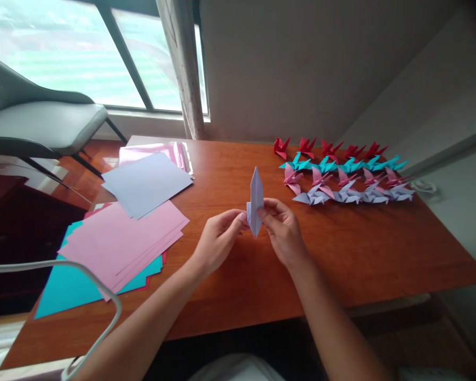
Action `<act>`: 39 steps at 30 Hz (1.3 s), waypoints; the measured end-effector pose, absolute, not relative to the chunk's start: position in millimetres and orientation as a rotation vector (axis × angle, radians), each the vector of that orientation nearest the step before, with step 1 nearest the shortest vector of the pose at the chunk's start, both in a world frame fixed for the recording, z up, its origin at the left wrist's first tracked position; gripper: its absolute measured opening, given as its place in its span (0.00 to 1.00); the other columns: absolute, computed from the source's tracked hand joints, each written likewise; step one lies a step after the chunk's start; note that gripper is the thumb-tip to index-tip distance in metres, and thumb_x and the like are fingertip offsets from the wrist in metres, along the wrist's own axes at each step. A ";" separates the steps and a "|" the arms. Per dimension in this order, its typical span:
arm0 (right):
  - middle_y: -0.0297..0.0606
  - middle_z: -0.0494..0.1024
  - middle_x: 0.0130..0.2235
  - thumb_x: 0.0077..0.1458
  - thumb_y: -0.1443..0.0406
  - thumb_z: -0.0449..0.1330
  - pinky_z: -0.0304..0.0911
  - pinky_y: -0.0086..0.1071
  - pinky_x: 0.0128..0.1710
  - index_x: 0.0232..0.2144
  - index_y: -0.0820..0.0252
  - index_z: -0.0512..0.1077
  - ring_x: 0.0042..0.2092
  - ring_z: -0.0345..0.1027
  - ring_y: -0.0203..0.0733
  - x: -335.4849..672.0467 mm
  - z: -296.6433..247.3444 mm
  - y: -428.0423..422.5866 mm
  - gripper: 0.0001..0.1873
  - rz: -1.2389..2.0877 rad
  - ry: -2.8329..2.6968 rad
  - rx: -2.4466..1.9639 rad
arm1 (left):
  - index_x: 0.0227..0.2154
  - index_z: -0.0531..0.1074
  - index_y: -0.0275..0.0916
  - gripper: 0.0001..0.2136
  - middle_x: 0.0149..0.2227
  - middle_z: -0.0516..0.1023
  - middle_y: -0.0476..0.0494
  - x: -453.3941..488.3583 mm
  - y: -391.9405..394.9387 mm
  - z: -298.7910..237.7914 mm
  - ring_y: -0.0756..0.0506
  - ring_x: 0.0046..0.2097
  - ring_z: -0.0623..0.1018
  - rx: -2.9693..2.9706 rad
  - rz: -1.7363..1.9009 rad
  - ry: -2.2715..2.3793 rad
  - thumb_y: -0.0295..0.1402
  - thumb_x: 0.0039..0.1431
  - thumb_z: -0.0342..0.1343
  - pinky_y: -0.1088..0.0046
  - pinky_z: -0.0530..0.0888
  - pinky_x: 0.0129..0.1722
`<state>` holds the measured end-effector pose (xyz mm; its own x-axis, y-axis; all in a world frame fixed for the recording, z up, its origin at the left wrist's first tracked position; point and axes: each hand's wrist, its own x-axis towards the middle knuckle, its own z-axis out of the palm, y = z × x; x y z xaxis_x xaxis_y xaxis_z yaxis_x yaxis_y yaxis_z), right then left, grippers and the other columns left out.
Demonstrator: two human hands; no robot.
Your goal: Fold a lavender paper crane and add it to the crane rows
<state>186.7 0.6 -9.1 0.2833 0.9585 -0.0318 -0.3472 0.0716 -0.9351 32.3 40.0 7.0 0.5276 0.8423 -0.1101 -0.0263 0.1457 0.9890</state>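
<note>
Between my two hands, above the middle of the table, a partly folded sheet of pale lavender origami paper (256, 198) stands upright as a narrow pointed shape. My left hand (221, 236) pinches a small flap at its left side between thumb and fingers. From the right, my right hand (282, 227) grips the paper's edge, thumb in front and fingers behind. Finished lavender cranes (349, 194) form the nearest row at the right. Behind them stand rows of pink cranes (292, 178), turquoise cranes (325, 165) and red cranes (307, 147).
Loose lavender sheets (148, 182), pink sheets (122, 246) and turquoise sheets (65, 291) overlap on the wooden table's (230, 312) left side. A shiny pink packet (150, 153) lies behind them. A white curved bar (83, 270) crosses the lower left. A chair (47, 124) stands by the window.
</note>
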 end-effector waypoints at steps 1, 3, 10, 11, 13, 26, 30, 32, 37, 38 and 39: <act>0.34 0.82 0.38 0.52 0.60 0.69 0.70 0.34 0.45 0.38 0.53 0.77 0.41 0.76 0.40 186.1 -9.2 0.7 0.10 1.119 -0.760 -1.078 | 0.40 0.79 0.34 0.19 0.36 0.82 0.40 32.2 40.6 7.0 0.45 0.37 0.79 1.273 0.780 0.831 0.47 0.64 0.55 0.72 0.74 0.37; 0.35 0.82 0.38 0.52 0.60 0.68 0.70 0.34 0.44 0.37 0.54 0.76 0.40 0.76 0.41 184.2 -9.2 0.6 0.10 1.083 -0.818 -1.141 | 0.42 0.79 0.35 0.20 0.36 0.82 0.41 31.9 42.0 7.5 0.45 0.36 0.79 1.249 0.813 0.840 0.47 0.64 0.53 0.72 0.74 0.36; 0.34 0.79 0.35 0.52 0.59 0.68 0.72 0.35 0.39 0.35 0.55 0.73 0.37 0.75 0.41 178.5 -9.9 -1.5 0.11 1.032 -0.975 -1.214 | 0.38 0.80 0.34 0.15 0.37 0.83 0.43 33.5 43.0 4.6 0.46 0.38 0.78 1.247 0.834 0.821 0.42 0.56 0.64 0.74 0.73 0.38; 0.35 0.79 0.35 0.52 0.59 0.67 0.71 0.35 0.40 0.35 0.55 0.73 0.37 0.75 0.41 178.9 -10.1 -1.9 0.10 1.035 -0.996 -1.225 | 0.37 0.80 0.34 0.15 0.37 0.83 0.42 33.4 43.0 3.9 0.46 0.37 0.78 1.240 0.841 0.828 0.42 0.56 0.64 0.74 0.73 0.37; 0.35 0.79 0.36 0.54 0.58 0.66 0.70 0.35 0.40 0.35 0.56 0.74 0.38 0.74 0.41 180.6 -10.4 -2.7 0.09 1.003 -1.038 -1.266 | 0.35 0.80 0.34 0.14 0.36 0.83 0.42 32.8 43.1 3.3 0.47 0.35 0.77 1.217 0.845 0.845 0.42 0.56 0.64 0.74 0.72 0.35; 0.35 0.76 0.39 0.58 0.62 0.63 0.66 0.32 0.40 0.34 0.54 0.79 0.43 0.70 0.42 184.0 -5.1 -3.3 0.05 0.997 -1.052 -1.174 | 0.37 0.81 0.35 0.17 0.31 0.80 0.45 33.3 39.2 11.0 0.49 0.32 0.75 1.008 0.641 0.788 0.44 0.53 0.66 0.76 0.70 0.31; 0.34 0.76 0.39 0.58 0.63 0.63 0.66 0.32 0.41 0.35 0.53 0.80 0.43 0.69 0.41 184.4 -5.8 -3.1 0.05 1.036 -1.051 -1.153 | 0.36 0.81 0.35 0.16 0.31 0.79 0.45 33.1 39.4 10.1 0.49 0.31 0.74 0.973 0.644 0.785 0.43 0.52 0.66 0.76 0.70 0.31; 0.34 0.77 0.39 0.58 0.63 0.63 0.67 0.32 0.42 0.36 0.53 0.80 0.43 0.70 0.41 184.6 -5.9 -3.0 0.06 1.059 -1.065 -1.143 | 0.35 0.82 0.34 0.14 0.29 0.78 0.46 32.9 39.2 10.1 0.50 0.30 0.73 0.972 0.658 0.790 0.42 0.52 0.66 0.76 0.69 0.31; 0.33 0.77 0.40 0.57 0.63 0.63 0.67 0.32 0.43 0.38 0.52 0.80 0.43 0.70 0.41 184.9 -6.3 -3.1 0.06 1.083 -1.080 -1.133 | 0.33 0.82 0.34 0.13 0.28 0.78 0.47 32.4 38.4 12.8 0.50 0.29 0.72 0.974 0.663 0.787 0.41 0.53 0.66 0.77 0.68 0.29; 0.33 0.77 0.40 0.57 0.63 0.64 0.67 0.32 0.43 0.38 0.52 0.80 0.43 0.70 0.41 184.9 -6.3 -3.3 0.06 1.083 -1.082 -1.134 | 0.33 0.82 0.34 0.13 0.28 0.78 0.47 32.3 38.4 13.3 0.50 0.29 0.72 0.975 0.666 0.790 0.41 0.53 0.66 0.77 0.68 0.29; 0.33 0.77 0.40 0.57 0.63 0.64 0.67 0.33 0.44 0.38 0.52 0.80 0.43 0.70 0.41 185.0 -6.3 -3.5 0.06 1.081 -1.085 -1.136 | 0.33 0.82 0.34 0.13 0.28 0.78 0.46 32.3 38.5 13.7 0.50 0.29 0.72 0.978 0.668 0.792 0.41 0.53 0.65 0.77 0.68 0.29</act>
